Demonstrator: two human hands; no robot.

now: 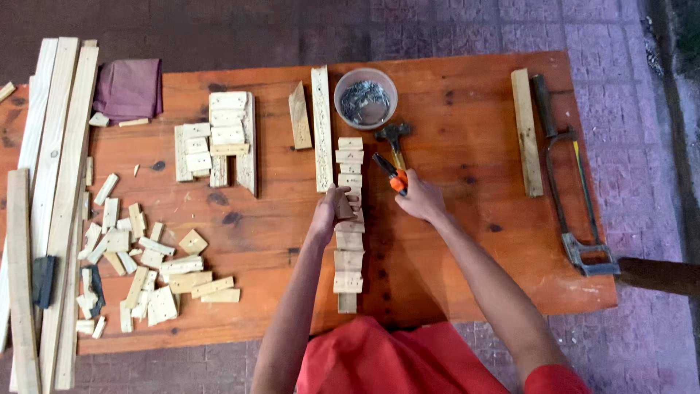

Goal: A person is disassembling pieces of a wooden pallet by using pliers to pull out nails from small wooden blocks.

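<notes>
Reddish paving surrounds an orange wooden surface (452,241) seen from above. At nine o'clock, long pale planks (51,204) lie over its edge. At three o'clock sit a hacksaw (569,197) and, just beside it, a short batten (526,131). Towards ten o'clock a purple cloth (130,87) lies beside stacked wood blocks (219,138); at eight o'clock small offcuts (138,263) are scattered.

Running from centre down to six o'clock is a slat assembly (349,226), short crosspieces laid along a strip. A long batten (321,128) lies just beside its upper part. At twelve o'clock a clear bowl of nails (365,98) stands, with a hammer (394,138) near it.

The left hand (332,211) clasps a crosspiece at the middle of the assembly. The right hand (421,198) is clenched on orange-handled pliers (390,174), just right of the slats.
</notes>
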